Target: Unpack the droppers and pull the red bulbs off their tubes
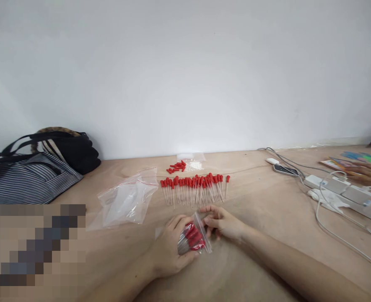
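My left hand (174,247) is closed around a clear zip bag (208,245) of droppers with red rubber bulbs (194,237), fingers over the top and thumb along the near side. The zip edge of the bag points right. Beside that edge is my right hand (221,222), its fingers partly curled and apart; whether a fingertip touches the bag I cannot tell. Just beyond the hands lies a row of assembled droppers (198,188), red bulbs away from me. Behind them are loose red bulbs (177,167) and a heap of thin clear tubes (194,165).
Flat clear zip bags (125,201) lie left of the row. A striped bag (31,176) and a black bag (78,151) stand far left. To the right are a power strip (345,188), white cables, a dark device (286,170) and another person's hand (369,174).
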`<state>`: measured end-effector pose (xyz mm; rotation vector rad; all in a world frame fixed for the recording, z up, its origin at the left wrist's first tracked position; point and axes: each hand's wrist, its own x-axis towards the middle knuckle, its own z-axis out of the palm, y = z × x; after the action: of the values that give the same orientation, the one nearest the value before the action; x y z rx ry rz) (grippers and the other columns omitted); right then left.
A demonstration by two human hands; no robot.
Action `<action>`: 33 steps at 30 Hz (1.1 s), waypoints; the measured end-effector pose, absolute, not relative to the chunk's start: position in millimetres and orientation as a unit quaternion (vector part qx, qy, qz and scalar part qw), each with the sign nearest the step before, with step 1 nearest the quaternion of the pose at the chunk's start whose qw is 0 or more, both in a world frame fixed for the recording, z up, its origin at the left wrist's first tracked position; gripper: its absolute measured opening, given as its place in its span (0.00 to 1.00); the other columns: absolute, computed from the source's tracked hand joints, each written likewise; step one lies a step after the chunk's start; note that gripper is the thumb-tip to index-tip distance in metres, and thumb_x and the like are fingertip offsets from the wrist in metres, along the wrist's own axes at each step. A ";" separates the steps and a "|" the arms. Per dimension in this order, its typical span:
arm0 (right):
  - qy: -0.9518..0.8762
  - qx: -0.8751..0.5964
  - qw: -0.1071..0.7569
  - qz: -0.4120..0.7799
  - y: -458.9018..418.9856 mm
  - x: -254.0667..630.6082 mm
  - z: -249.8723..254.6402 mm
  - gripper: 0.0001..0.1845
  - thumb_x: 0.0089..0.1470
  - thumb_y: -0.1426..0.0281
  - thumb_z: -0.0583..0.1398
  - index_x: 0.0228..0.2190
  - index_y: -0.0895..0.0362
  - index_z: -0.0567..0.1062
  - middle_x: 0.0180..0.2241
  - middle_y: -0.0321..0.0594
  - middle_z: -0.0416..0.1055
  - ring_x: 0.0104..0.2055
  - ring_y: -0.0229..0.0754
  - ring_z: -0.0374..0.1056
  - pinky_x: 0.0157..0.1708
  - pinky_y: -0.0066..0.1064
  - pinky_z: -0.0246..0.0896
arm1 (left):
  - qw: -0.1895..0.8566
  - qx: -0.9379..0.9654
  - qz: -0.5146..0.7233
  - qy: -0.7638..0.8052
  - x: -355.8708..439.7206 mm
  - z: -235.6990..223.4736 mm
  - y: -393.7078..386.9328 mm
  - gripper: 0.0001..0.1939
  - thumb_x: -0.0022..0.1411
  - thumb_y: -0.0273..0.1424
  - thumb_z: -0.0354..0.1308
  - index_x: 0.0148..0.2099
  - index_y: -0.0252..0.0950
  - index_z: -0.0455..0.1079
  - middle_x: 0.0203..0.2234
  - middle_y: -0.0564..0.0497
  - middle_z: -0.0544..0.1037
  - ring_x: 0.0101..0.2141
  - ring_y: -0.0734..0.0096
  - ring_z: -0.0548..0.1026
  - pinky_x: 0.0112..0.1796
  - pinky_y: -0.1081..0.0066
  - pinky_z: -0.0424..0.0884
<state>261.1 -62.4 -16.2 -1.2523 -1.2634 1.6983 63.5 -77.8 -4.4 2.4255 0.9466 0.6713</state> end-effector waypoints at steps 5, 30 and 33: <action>-0.517 -0.485 0.256 0.658 -75.0 266.1 -11.8 0.21 0.31 0.66 0.65 0.31 0.59 0.67 0.16 0.27 0.65 0.13 0.28 0.57 0.11 0.19 0.45 | 0.235 0.873 0.260 0.341 63.0 -7.9 -76.7 0.25 0.46 0.29 0.60 0.49 0.40 0.59 0.41 0.47 0.68 0.41 0.61 0.68 0.42 0.63 0.67; -0.564 -0.455 0.256 0.640 -81.9 259.8 -6.7 0.12 0.45 0.62 0.57 0.24 0.59 0.69 0.11 0.26 0.58 0.11 0.27 0.53 0.10 0.19 0.42 | 0.075 0.967 0.208 0.128 80.6 2.3 -25.8 0.14 0.61 0.22 0.41 0.30 0.36 0.65 0.29 0.51 0.74 0.35 0.69 0.67 0.39 0.70 0.63; -0.536 -0.460 0.255 0.660 -83.1 258.0 -1.3 0.11 0.41 0.63 0.60 0.24 0.60 0.70 0.11 0.26 0.60 0.11 0.26 0.52 0.09 0.18 0.40 | 0.082 0.962 0.229 0.122 79.1 -3.4 -24.1 0.12 0.61 0.23 0.41 0.30 0.35 0.63 0.27 0.50 0.72 0.35 0.70 0.68 0.39 0.71 0.62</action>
<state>258.0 -83.1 -1.3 -1.2497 -1.4565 1.7921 79.1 -24.1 -3.4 2.8740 0.3653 0.6854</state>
